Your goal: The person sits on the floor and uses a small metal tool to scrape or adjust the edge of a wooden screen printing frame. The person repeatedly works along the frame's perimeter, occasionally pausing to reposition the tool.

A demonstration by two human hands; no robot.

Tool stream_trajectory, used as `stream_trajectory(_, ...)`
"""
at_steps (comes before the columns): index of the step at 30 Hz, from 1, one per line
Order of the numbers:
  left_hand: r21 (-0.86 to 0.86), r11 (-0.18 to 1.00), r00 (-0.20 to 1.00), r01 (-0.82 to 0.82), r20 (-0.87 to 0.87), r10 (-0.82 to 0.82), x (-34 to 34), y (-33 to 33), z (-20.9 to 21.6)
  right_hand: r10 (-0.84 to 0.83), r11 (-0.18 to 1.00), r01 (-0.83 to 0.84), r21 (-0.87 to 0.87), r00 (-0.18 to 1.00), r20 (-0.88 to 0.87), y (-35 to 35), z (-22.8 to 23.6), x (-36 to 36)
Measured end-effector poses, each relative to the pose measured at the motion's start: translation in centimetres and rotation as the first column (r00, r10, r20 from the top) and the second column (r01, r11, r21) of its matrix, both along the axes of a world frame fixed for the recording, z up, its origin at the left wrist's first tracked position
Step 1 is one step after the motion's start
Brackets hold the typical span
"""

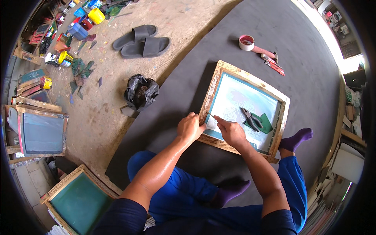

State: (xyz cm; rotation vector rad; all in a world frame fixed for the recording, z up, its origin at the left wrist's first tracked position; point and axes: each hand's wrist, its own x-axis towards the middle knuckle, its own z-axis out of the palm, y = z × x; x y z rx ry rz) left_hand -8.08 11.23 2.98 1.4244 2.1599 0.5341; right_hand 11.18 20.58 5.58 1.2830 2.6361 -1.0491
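Note:
A wooden screen-printing frame [254,81] with pale, blue-edged mesh lies before me on the dark surface. My left hand [189,127] is closed around its near left corner. In the closed fingers of my right hand [233,134] is a thin-shafted tool [211,114], its tip at the inner edge of the frame's left bar; the fist hides its handle, so its exact kind is unclear. Pliers with dark handles [250,119] rest on the mesh, partly over a green scrap [266,123]. The left bar looks rough and stained.
Beyond the frame lie a tape roll [246,42], a hammer [266,52] and red cutters [274,67]. A black plastic bag [141,93] stands left, near sandals [143,41]. More screen frames [80,201] and paint tubs [96,16] line the left side. My socked feet flank the near side.

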Motion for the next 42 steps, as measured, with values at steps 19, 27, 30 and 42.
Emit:
stream_trajectory(19, -0.003, 1.000, 0.999, -0.031, -0.008, 0.031, 0.5, 0.0, -0.9, -0.095, 0.972, 0.075, -0.224, 0.992, -0.081, 0.9, -0.2, 0.3)
stream_trajectory(27, -0.022, 0.999, 0.999, -0.038, 0.012, 0.038, 0.3, 0.2, -0.3, -0.189, 0.930, 0.131, -0.342, 0.972, -0.140, 0.6, -1.8, 0.7)
stream_trajectory(30, -0.039, 0.999, 1.000, -0.029, 0.008, 0.030, 0.0, 0.1, -0.3, 0.063, 0.993, -0.055, 0.103, 0.995, -0.074, -0.5, -1.9, 1.0)
stream_trajectory(42, -0.032, 0.996, 0.996, -0.077, -0.035, 0.076, 0.6, 0.0, 0.4, -0.244, 0.962, 0.227, -0.149, 0.964, -0.108, -0.1, 1.3, -0.2)
